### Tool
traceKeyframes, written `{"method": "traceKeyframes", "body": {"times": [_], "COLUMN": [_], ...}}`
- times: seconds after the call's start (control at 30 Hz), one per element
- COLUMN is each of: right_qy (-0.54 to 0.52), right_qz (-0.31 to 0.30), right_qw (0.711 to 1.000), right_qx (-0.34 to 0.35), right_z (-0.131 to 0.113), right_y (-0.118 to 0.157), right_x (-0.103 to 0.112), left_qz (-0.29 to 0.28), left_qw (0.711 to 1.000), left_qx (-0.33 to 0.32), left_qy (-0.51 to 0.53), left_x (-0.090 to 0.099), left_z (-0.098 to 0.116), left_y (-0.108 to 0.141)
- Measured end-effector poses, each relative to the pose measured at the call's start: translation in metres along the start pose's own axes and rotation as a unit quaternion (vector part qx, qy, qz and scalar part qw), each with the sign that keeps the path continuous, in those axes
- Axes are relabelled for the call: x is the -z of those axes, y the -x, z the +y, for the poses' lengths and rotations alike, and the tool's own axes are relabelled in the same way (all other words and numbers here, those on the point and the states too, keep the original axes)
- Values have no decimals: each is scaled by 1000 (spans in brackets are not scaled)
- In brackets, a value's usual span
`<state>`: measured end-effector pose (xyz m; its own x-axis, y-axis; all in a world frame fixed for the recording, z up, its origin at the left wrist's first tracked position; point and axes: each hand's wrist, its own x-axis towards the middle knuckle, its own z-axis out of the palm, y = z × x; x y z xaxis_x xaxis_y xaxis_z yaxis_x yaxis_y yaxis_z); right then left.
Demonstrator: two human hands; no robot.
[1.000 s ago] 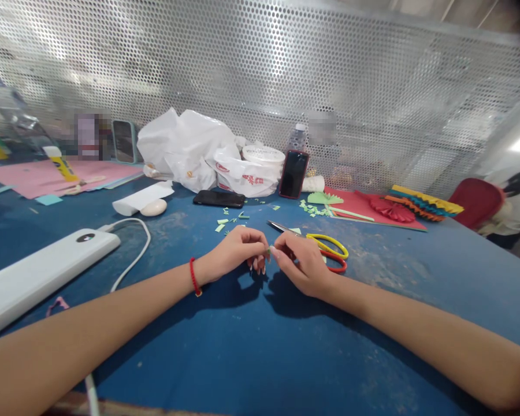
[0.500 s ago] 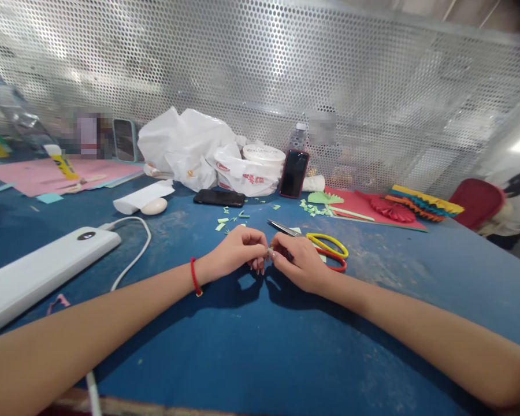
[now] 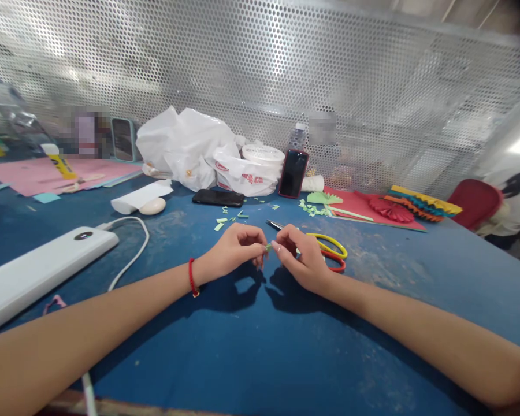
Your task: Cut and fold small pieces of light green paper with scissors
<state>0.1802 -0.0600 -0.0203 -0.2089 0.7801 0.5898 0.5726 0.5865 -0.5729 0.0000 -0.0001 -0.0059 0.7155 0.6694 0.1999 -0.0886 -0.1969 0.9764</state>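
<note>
My left hand [image 3: 241,247], with a red cord bracelet [image 3: 193,277] at the wrist, pinches a tiny piece of green paper [image 3: 268,247] between thumb and fingers. Facing it, my right hand [image 3: 302,258] has its thumb and fingertips closed at the other end of that piece. Both hands are raised a little over the blue table [image 3: 260,352], and their shadows fall below them. Just behind my right hand lie scissors [image 3: 334,245] with yellow and red handles, partly covered by it. Several green paper scraps [image 3: 221,223] are scattered beyond my hands.
At the left are a white power bank [image 3: 47,268] with a cable and a pale mouse-like object [image 3: 152,206]. A black phone [image 3: 218,197], white plastic bags [image 3: 186,147] and a propped phone [image 3: 293,173] stand farther back. Red paper [image 3: 351,202] and folded paper fans [image 3: 424,202] lie right.
My fingertips have drawn slightly apart, and the green paper piece now shows more clearly between them. My right hand's fingers have lifted and shifted a little. The view has moved slightly.
</note>
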Motion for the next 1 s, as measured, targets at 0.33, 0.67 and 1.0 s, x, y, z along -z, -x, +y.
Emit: {"method": "traceKeyframes", "body": {"times": [0.33, 0.67, 1.0], "right_qy": [100, 66, -128], "right_qz": [-14, -32, -30], "right_qw": [993, 996, 987], "right_qx": [56, 46, -96], "right_z": [1, 2, 4], "right_y": [2, 0, -8], "right_x": [-3, -2, 0], "left_qz": [8, 6, 24], "left_qw": [1000, 1000, 1000], "left_qx": [8, 7, -8], "left_qy": [-16, -28, -11], "left_x": [-2, 0, -1], "left_z": [0, -3, 0], "left_y": [1, 0, -1]}}
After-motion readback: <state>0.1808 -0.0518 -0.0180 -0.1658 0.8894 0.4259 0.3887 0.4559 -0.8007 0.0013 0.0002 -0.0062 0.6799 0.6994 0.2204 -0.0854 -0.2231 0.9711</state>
